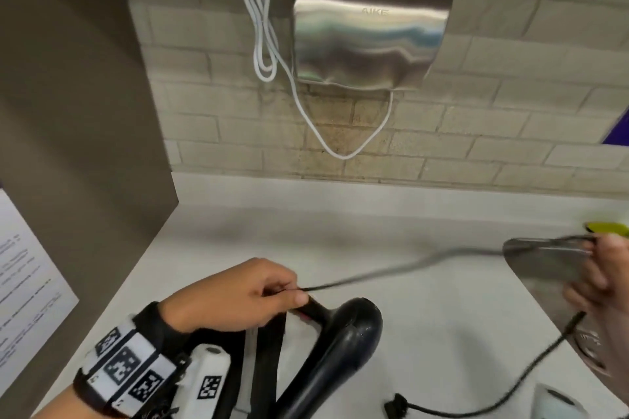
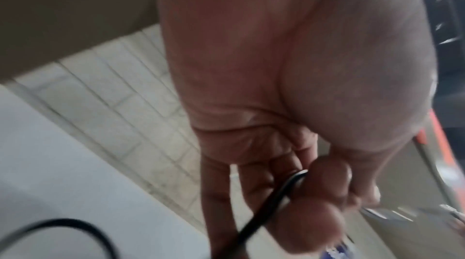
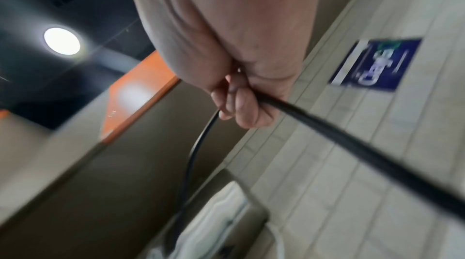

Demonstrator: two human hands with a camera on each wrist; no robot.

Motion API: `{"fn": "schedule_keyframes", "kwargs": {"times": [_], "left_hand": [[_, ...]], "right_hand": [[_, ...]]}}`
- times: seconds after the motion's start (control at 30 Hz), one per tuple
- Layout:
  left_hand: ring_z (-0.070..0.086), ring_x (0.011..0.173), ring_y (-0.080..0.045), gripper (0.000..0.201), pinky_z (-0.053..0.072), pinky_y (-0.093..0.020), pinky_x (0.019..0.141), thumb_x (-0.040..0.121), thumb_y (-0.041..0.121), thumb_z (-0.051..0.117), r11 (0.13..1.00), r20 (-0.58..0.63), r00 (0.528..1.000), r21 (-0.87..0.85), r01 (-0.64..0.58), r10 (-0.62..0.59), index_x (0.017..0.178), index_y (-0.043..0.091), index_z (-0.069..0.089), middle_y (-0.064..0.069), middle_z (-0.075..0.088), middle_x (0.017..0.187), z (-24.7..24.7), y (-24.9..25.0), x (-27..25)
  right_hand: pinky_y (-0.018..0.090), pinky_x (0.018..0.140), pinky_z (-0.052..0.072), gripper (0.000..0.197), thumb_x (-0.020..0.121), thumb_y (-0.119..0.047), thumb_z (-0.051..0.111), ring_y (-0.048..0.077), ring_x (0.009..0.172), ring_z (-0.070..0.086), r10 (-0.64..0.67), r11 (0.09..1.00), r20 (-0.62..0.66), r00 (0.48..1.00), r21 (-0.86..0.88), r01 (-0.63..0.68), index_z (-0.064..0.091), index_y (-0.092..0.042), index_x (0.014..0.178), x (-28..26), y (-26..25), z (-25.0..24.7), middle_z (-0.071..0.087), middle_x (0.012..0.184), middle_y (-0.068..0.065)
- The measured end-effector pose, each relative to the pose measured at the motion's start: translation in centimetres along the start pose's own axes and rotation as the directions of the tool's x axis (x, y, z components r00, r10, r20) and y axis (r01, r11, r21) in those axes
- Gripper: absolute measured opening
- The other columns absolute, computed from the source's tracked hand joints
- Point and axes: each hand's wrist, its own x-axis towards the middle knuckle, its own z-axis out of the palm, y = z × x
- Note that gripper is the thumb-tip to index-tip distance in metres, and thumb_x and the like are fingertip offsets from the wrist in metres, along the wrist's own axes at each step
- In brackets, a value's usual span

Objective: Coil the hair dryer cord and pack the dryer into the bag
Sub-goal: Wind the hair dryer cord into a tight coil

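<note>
Left hand [image 1: 235,296] low at centre, thumb and fingers pinched together, banded wrist below. Right hand [image 1: 602,282] out at far right, fingers curled closed, blurred.

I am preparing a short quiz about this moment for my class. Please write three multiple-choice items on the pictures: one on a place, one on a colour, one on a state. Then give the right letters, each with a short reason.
1. Where does the hair dryer lie?
A. on the white counter, near the left hand
B. hung on the wall
C. inside a bag

2. What colour is the hair dryer's cord?
A. white
B. black
C. orange

3. How does the cord run between the two hands?
A. coiled in neat loops
B. stretched in a line
C. knotted

Answers:
1 A: its dark body rests on the counter beside the left hand.
2 B: it looks black in all three views; the white cable belongs to the wall hand dryer.
3 B: the left hand pinches it and the right hand holds it further along, with no loops between.
</note>
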Motion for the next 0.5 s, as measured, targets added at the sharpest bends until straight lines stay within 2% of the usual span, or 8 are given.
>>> {"fn": "schedule_keyframes", "kwargs": {"times": [0.03, 0.1, 0.17, 0.2, 0.27, 0.37, 0.43, 0.5], "left_hand": [[0.051, 0.053, -0.009, 0.041, 0.044, -0.024, 0.057, 0.097, 0.041, 0.053, 0.999, -0.030, 1.000, -0.032, 0.005, -0.006, 0.068, 0.012, 0.049, 0.006, 0.047, 0.056, -0.2, -0.7, -0.5], [0.047, 0.052, -0.006, 0.041, 0.042, -0.024, 0.055, 0.097, 0.041, 0.050, 0.998, -0.145, 0.989, -0.056, -0.023, 0.015, 0.066, 0.013, 0.048, 0.006, 0.041, 0.058, -0.6, -1.3, -1.1], [0.039, 0.053, -0.003, 0.040, 0.035, -0.021, 0.054, 0.095, 0.044, 0.049, 0.996, -0.273, 0.960, -0.030, -0.078, 0.067, 0.064, 0.018, 0.048, 0.006, 0.038, 0.058, -1.0, -0.9, -1.1], [0.037, 0.054, -0.004, 0.040, 0.033, -0.021, 0.054, 0.094, 0.044, 0.049, 0.995, -0.313, 0.945, -0.002, -0.097, 0.092, 0.063, 0.019, 0.048, 0.006, 0.037, 0.058, -1.2, -0.5, -0.9], [0.036, 0.054, -0.004, 0.041, 0.031, -0.019, 0.053, 0.095, 0.042, 0.052, 0.992, -0.339, 0.932, 0.050, -0.119, 0.129, 0.063, 0.016, 0.048, 0.007, 0.036, 0.057, -1.2, 0.4, -0.2], [0.035, 0.052, -0.004, 0.043, 0.031, -0.018, 0.051, 0.097, 0.036, 0.055, 0.983, -0.330, 0.926, 0.096, -0.159, 0.182, 0.065, 0.008, 0.049, 0.006, 0.035, 0.056, -0.7, 2.2, 1.4], [0.035, 0.051, -0.004, 0.039, 0.032, -0.023, 0.051, 0.097, 0.034, 0.057, 0.969, -0.319, 0.916, 0.116, -0.217, 0.243, 0.065, 0.010, 0.053, 0.005, 0.038, 0.055, -0.3, 3.7, 2.3], [0.038, 0.051, -0.006, 0.035, 0.034, -0.026, 0.051, 0.096, 0.033, 0.058, 0.957, -0.322, 0.901, 0.104, -0.271, 0.291, 0.068, 0.013, 0.059, 0.002, 0.043, 0.054, -0.2, 4.9, 2.9]], "right_hand": [[0.004, 0.031, 0.033, 0.035, 0.095, -0.048, 0.052, -0.005, 0.030, 0.038, -0.001, 0.992, -0.045, 0.999, -0.126, -0.005, 0.064, -0.026, 0.070, 0.3, 1.2, -1.5, 0.047, 0.040, -0.013], [0.005, 0.035, 0.039, 0.038, 0.092, -0.056, 0.053, -0.001, 0.034, 0.048, -0.031, 0.874, -0.018, 0.999, -0.485, 0.019, 0.068, -0.023, 0.079, 0.0, 4.0, -3.5, 0.060, 0.047, -0.010], [0.001, 0.049, 0.044, 0.019, 0.094, -0.030, 0.061, 0.000, 0.057, 0.064, 0.037, 0.719, 0.073, 0.997, -0.694, 0.024, 0.069, -0.026, 0.078, -1.0, 6.1, -3.3, 0.073, 0.067, -0.012], [-0.002, 0.058, 0.044, 0.027, 0.094, -0.013, 0.062, 0.003, 0.072, 0.068, 0.070, 0.641, 0.112, 0.991, -0.767, 0.042, 0.067, -0.031, 0.075, -1.5, 6.8, -2.6, 0.074, 0.076, -0.009], [0.000, 0.067, 0.042, 0.036, 0.093, -0.001, 0.057, 0.014, 0.091, 0.067, 0.032, 0.601, 0.163, 0.986, -0.791, 0.111, 0.062, -0.037, 0.090, -2.6, 7.3, 0.3, 0.070, 0.095, -0.006], [0.000, 0.079, 0.041, 0.023, 0.087, -0.021, 0.055, -0.001, 0.101, 0.060, -0.145, 0.654, 0.368, 0.918, -0.661, 0.368, 0.062, -0.029, 0.108, -4.6, 6.2, 6.4, 0.062, 0.112, -0.022], [0.005, 0.090, 0.042, 0.033, 0.087, -0.042, 0.056, -0.005, 0.106, 0.059, -0.073, 0.718, 0.531, 0.844, -0.559, 0.414, 0.061, -0.027, 0.117, -5.8, 5.8, 9.8, 0.063, 0.112, -0.023], [0.016, 0.083, 0.050, 0.033, 0.090, -0.046, 0.056, 0.000, 0.095, 0.064, 0.041, 0.765, 0.659, 0.751, -0.504, 0.400, 0.059, -0.029, 0.118, -6.5, 5.3, 12.4, 0.067, 0.106, -0.017]]}}
